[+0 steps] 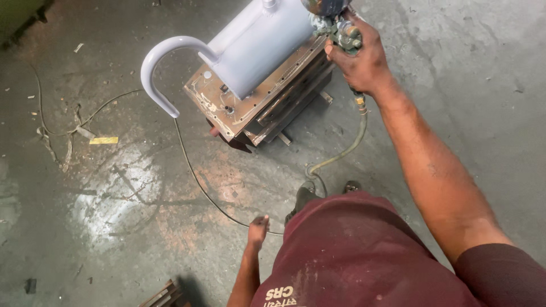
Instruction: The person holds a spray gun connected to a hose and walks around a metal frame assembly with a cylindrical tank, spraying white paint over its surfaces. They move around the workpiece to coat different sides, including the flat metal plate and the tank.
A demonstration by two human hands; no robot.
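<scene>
**Spray gun held over grey tank**

A spray gun (336,25) is gripped in the closed right hand (361,59), just beside a grey-painted cylindrical tank (256,42) laid on a stacked metal stand (267,105). The left hand (257,230) hangs empty, fingers loosely curled, over the concrete floor (114,199).

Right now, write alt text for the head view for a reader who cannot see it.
A person's right hand holds a spray gun over a grey-painted cylinder with a curved pipe, set on a stack of metal plates. The left hand hangs empty above the stained concrete floor; a hose trails from the gun.
</scene>
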